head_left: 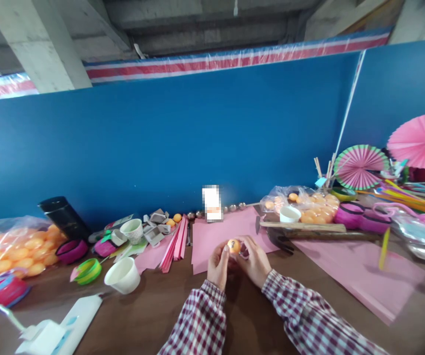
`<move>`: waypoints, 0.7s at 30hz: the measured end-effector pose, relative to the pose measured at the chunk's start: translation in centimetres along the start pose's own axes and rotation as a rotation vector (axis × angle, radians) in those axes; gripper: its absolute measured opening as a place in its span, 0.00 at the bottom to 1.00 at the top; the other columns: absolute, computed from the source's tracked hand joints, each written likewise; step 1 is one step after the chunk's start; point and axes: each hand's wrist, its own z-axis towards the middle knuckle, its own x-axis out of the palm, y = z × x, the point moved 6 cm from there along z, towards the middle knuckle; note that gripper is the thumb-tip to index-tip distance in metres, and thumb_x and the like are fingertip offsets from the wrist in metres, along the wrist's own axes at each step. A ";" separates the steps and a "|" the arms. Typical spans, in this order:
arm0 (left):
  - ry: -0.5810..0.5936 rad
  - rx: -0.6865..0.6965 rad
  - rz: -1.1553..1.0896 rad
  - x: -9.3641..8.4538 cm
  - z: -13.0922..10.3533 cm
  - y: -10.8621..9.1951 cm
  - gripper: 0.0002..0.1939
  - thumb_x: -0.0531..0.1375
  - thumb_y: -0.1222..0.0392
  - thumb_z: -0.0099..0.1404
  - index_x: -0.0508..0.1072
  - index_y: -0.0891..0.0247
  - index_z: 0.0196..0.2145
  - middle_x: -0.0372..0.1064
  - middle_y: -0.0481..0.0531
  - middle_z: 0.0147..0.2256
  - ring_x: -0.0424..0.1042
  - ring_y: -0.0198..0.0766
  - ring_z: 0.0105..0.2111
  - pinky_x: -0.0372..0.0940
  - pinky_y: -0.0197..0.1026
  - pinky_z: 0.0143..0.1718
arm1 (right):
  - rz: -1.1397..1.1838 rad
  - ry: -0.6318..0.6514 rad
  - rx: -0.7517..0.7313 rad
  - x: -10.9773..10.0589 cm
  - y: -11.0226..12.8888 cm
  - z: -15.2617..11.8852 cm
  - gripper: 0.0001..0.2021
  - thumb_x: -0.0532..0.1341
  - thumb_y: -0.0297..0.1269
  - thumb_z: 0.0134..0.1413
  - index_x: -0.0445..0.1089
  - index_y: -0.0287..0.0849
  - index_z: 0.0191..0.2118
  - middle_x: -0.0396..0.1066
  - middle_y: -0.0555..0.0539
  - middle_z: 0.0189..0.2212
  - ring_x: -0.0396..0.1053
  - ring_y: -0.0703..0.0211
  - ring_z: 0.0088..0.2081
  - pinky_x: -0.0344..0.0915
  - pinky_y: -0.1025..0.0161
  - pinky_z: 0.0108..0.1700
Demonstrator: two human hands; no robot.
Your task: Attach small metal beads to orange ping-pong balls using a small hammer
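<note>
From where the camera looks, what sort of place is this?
Probably a craft workspace, perhaps inside an unfinished building: a pleated paper fan, bagged orange balls and a bare concrete pillar suggest this.

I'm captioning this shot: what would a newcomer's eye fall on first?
Probably the broad blue partition behind the table, with the large pink pleated fan vivid against it at the far right. Nearer, a heap of orange balls may draw the eye at the table's left end. In the middle, the left hand and right hand hold a single orange ball between them.
</note>
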 end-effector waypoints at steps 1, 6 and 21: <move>-0.006 -0.013 0.000 -0.1 0.0 0.1 0.24 0.55 0.48 0.53 0.66 0.68 0.42 0.70 0.57 0.33 0.67 0.31 0.21 0.64 0.34 0.20 | -0.018 -0.023 0.007 -0.2 -0.4 0.1 0.16 0.55 0.36 0.47 0.60 0.43 0.44 0.64 0.47 0.36 0.63 0.64 0.30 0.63 0.67 0.29; -0.077 -0.012 0.035 -0.7 0.3 0.1 0.24 0.57 0.48 0.51 0.67 0.69 0.41 0.68 0.58 0.35 0.65 0.27 0.20 0.63 0.31 0.18 | -0.140 -0.136 0.062 -1.3 -2.6 0.6 0.16 0.54 0.38 0.46 0.61 0.42 0.43 0.64 0.45 0.39 0.64 0.59 0.35 0.63 0.62 0.36; -0.377 0.156 0.086 -3.9 0.2 -1.2 0.22 0.55 0.46 0.51 0.70 0.70 0.33 0.68 0.54 0.27 0.63 0.27 0.17 0.60 0.31 0.16 | -0.350 -0.047 0.164 -0.9 -4.7 0.5 0.14 0.53 0.38 0.46 0.63 0.41 0.41 0.65 0.45 0.38 0.62 0.57 0.39 0.58 0.62 0.41</move>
